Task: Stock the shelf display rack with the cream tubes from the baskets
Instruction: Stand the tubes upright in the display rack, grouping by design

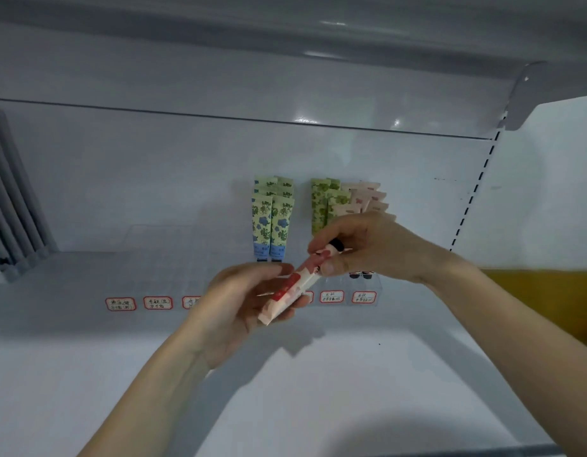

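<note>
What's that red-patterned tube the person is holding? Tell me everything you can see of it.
The tube is slim and cream-white with red flower-like blotches, and it looks like soft plastic. A black cap closes one end; the other end is a flat crimped seal. It slants, cap up and to the right, in the air over the white shelf. The left hand holds the crimped end, and the right hand pinches it just below the cap. Any print is too blurred to read.
</note>
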Available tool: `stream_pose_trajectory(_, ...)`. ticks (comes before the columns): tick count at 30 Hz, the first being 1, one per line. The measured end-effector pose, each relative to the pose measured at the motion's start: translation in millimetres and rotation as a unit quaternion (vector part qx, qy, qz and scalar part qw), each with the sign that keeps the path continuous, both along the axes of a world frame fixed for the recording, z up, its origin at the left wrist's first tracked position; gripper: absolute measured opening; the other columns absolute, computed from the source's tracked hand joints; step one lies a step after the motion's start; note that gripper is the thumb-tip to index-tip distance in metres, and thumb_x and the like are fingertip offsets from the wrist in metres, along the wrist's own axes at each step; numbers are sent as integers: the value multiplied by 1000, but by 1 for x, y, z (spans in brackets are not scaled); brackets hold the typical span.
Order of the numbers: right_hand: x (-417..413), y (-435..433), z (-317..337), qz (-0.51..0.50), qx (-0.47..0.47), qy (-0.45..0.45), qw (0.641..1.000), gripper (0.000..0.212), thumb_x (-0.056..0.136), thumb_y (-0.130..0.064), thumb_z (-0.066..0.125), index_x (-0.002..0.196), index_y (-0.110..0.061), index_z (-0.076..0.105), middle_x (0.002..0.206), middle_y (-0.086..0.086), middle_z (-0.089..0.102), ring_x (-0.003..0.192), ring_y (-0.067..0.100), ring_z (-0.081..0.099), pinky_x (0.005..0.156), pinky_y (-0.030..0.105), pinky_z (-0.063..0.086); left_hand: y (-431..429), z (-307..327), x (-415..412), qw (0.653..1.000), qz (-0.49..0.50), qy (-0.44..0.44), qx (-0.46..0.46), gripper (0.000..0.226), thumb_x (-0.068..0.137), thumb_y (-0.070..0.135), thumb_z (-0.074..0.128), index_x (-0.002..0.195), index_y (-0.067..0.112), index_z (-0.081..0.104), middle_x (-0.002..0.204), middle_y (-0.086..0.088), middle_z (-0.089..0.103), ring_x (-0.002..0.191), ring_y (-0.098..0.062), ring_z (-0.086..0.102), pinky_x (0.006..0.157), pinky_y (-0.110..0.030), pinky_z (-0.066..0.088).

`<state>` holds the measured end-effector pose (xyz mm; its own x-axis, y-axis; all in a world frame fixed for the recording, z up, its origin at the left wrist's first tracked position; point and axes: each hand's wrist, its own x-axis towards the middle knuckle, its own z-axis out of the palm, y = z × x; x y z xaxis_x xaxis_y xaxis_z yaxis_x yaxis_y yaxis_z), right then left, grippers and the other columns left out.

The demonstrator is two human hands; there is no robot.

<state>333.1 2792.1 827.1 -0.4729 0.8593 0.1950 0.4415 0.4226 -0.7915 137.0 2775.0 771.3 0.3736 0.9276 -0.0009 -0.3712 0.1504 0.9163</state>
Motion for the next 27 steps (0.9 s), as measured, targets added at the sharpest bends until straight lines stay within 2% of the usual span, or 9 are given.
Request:
stream_pose_trajectory(5,21,-8,-13,-83,-7,24,996,26,72,3,75,82,-20,65,74,-13,66,75,7,63,75,25,52,6,-4,9,993,104,-5,48,34,61,4,66,94,-1,61,80,-14,69,66,-21,70,63,-26,59)
stream_pose_trajectory(9,25,-15,-5,-106,6,-38,994,17,74,-15,75,85,-22,64,83,-6,69,79,8,67,75,20,54,13,8,34,970,161,76,165,20,78,-6,65,85,11,60,69,2,70,65,-8,67,59,-18,54)
stream_pose_trajectory(13,27,-18,9,-104,59,-81,990,11,78,-11,72,88,-14,70,80,2,70,69,8,64,67,20,52,16,29,57,944,169,111,262,24,79,-5,67,78,18,60,64,9,68,60,0,64,55,-14,50)
stream_pose_trajectory(16,41,-16,13,-171,77,-1,982,13,75,-5,73,81,-16,70,80,2,71,70,8,65,69,20,53,17,26,62,934,202,100,279,22,80,2,69,82,22,61,76,10,67,66,2,63,61,-16,52)
stream_pose_trajectory(19,58,-10,5,-279,95,94,951,12,74,-7,75,78,-16,67,75,-6,70,71,5,65,74,23,56,13,-1,61,901,200,210,324,21,83,3,67,84,24,63,80,12,64,71,6,60,70,-8,46)
stream_pose_trajectory(21,63,-7,-5,-320,90,114,936,13,73,-7,76,80,-11,65,74,-1,69,69,6,65,73,30,58,7,-27,61,860,112,343,362,13,86,10,64,98,16,68,86,10,65,78,7,59,72,-4,40)
stream_pose_trajectory(23,63,-5,-16,-338,89,119,930,15,73,-8,76,76,-15,63,74,0,68,65,6,65,69,31,56,2,-54,60,775,33,475,416,25,89,29,60,108,15,66,103,6,65,96,-4,58,84,-15,42)
stream_pose_trajectory(25,60,-2,-28,-346,92,119,926,17,75,-9,74,73,-19,61,74,2,69,63,10,65,64,28,54,-4,-70,61,709,-12,536,458,35,89,46,52,96,13,63,99,2,62,97,-16,53,84,-28,41)
stream_pose_trajectory(27,57,3,-38,-358,96,108,922,17,77,-10,73,73,-20,60,74,4,68,62,12,65,58,22,52,-10,-81,62,675,-14,560,481,59,82,61,31,93,10,60,101,-2,61,102,-15,48,88,-28,37)
